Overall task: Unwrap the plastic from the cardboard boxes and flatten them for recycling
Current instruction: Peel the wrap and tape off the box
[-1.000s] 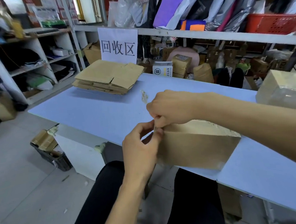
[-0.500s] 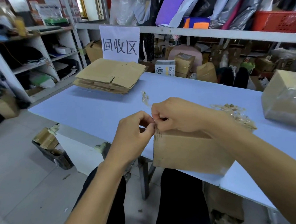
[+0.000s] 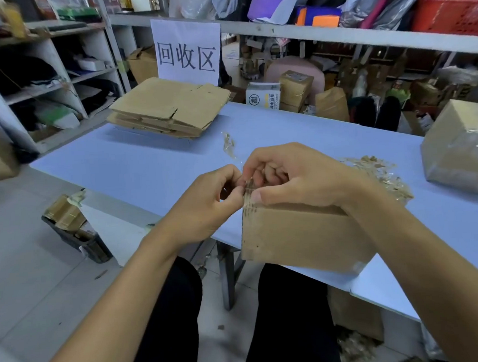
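Cardboard box in work: brown corrugated cardboard box (image 3: 301,233) sits at the near edge of the table (image 3: 146,170), its near face hanging slightly over the edge, above the person's lap.
Box corner: the upper left corner shows a frayed, ridged edge; both hands meet right there.
Left hand: left hand (image 3: 202,206) has its fingers curled, thumb and forefinger pinching at that corner, seemingly on a thin strip of clear plastic, though the strip is hard to make out.
Right hand: right hand (image 3: 294,177) lies over the top of the box, fingers curled in, thumb pressed along the top front edge and gripping the box at the same corner.
Peeled plastic: a crumpled heap of clear plastic wrap (image 3: 384,173) with brown flecks lies on the table just behind the right wrist.
Plastic scrap: a small twisted plastic scrap (image 3: 228,144) lies on the table beyond the hands.
Wrapped box: another box still in glossy film (image 3: 462,148) stands well apart at the right edge of the table.
Flattened stack: stack of flattened cardboard boxes (image 3: 170,108) rests at the far side of the table, just in front of a white paper sign (image 3: 187,50) with black characters.
Floor: a dark bin (image 3: 74,232) holding cardboard scraps stands on the floor left of the table.
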